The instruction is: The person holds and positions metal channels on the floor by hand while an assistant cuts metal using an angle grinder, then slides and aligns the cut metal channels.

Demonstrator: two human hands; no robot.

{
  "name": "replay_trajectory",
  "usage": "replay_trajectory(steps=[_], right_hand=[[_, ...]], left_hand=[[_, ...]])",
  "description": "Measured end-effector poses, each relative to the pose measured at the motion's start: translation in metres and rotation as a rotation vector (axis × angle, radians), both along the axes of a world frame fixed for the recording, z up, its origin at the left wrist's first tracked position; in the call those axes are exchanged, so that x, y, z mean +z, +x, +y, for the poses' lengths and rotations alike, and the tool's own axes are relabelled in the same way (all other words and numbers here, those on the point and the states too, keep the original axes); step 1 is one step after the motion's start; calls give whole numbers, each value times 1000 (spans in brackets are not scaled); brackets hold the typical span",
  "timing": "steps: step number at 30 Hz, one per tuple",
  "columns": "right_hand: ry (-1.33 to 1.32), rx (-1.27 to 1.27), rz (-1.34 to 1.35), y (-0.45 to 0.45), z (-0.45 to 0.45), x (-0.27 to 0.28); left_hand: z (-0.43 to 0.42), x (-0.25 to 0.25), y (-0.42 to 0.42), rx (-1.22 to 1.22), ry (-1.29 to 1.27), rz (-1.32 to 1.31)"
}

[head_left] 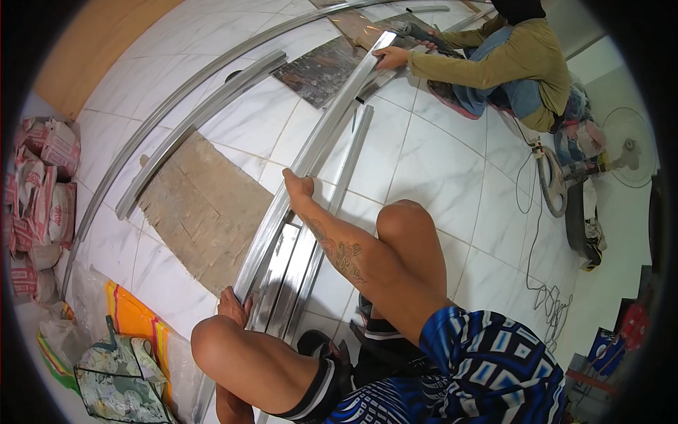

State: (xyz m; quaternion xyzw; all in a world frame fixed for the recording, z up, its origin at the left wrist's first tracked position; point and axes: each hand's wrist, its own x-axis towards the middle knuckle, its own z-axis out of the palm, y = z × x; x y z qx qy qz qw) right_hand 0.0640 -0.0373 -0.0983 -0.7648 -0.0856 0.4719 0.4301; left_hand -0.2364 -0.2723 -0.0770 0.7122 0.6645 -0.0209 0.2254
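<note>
A long metal channel [328, 130] runs from the lower left to the upper right, held along its length. My right hand [299, 189] grips it near its middle, fingers wrapped round the edge. Lower down, my left hand [234, 307] closes on the same channel beside my left knee, partly hidden by it. At the far end a co-worker in an olive top [519, 67] crouches, one hand on the channel and the other at a power tool [431, 37], where sparks show. More metal profiles [286, 283] lie beneath and beside the channel.
A worn brown board [205, 205] lies on the white tiles, with a dark board [321, 71] farther off. Long metal strips [205, 116] stretch across the left. Red-and-white bags [60, 152] are piled at far left. A fan [627, 147] and a cable [530, 261] are at right.
</note>
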Motion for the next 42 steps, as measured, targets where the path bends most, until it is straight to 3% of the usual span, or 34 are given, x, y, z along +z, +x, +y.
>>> replay_trajectory(steps=[16, 32, 42], right_hand=[[-10, -72, -46, -5, 5, -19], [5, 18, 13, -2, 7, -27], [-14, -5, -16, -3, 2, -5]], left_hand=[[-3, -7, -1, -14, 33, 2], [-4, -4, -1, -9, 73, 8], [-5, -12, -5, -15, 86, -4]])
